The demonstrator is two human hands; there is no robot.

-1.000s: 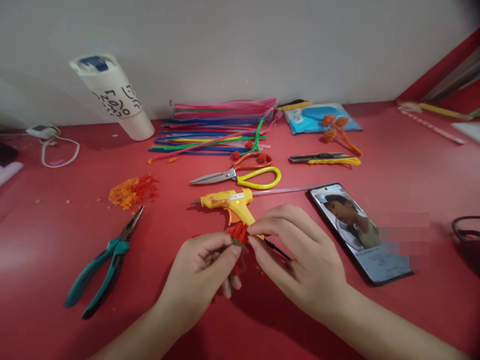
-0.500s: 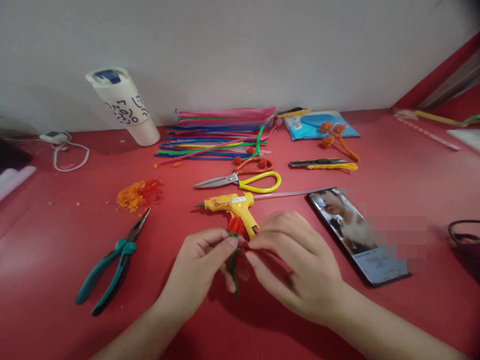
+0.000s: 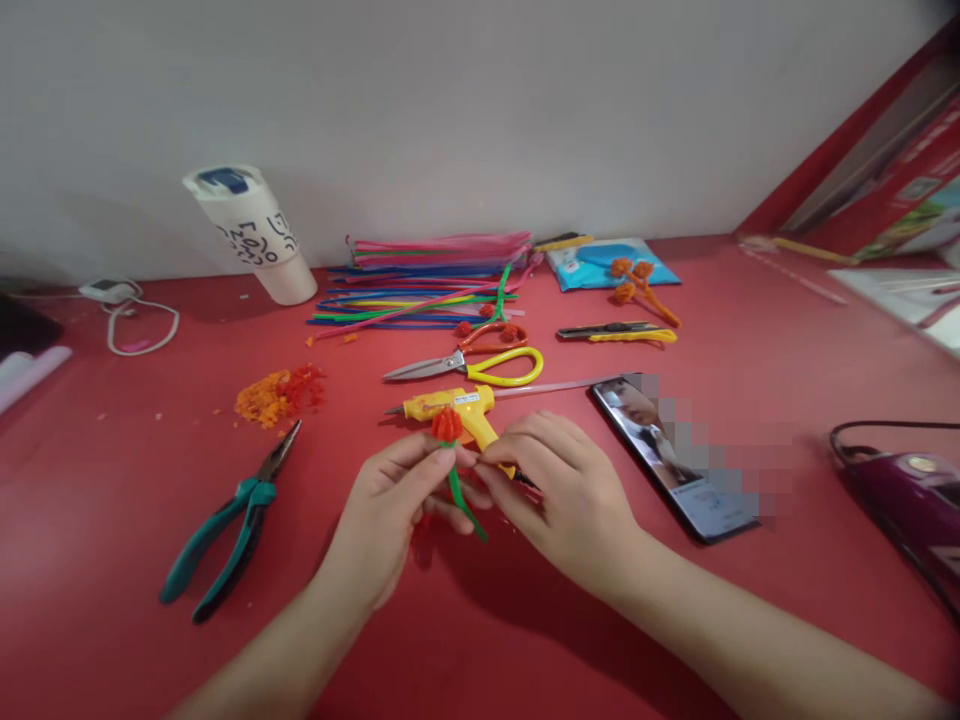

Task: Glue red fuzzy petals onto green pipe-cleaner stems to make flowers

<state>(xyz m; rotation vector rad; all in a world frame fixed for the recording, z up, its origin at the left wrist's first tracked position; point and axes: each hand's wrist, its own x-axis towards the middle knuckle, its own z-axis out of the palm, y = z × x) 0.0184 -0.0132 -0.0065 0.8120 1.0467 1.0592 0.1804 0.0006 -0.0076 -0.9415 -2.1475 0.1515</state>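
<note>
A small pipe-cleaner flower (image 3: 448, 426) with a red head and a bent green stem is pinched between the thumb and fingers of my left hand (image 3: 401, 487). My right hand (image 3: 559, 487) is closed in a pinch just right of the flower, its fingertips close to my left fingers; whatever it grips is too small or hidden to make out. Right behind both hands lies a yellow glue gun (image 3: 469, 405) with a clear glue stick (image 3: 551, 386) in its back, its handle partly covered by my right fingers. Scissors (image 3: 480, 368) with red and yellow handles rest beyond it.
Pliers (image 3: 251, 495) and orange and red fuzz clippings (image 3: 274, 395) lie left. Behind are pipe cleaners (image 3: 435, 250), a white tumbler (image 3: 266, 250), a blue packet (image 3: 581, 268) and an orange flower sprig (image 3: 637, 285). A cutter (image 3: 619, 332), phone (image 3: 675, 460) and purple corded device (image 3: 907, 490) sit right.
The view has turned to the right, so more of the purple device shows. The flower's green stem now swings out to the right, and its head is more upright. Both hands stay close together.
</note>
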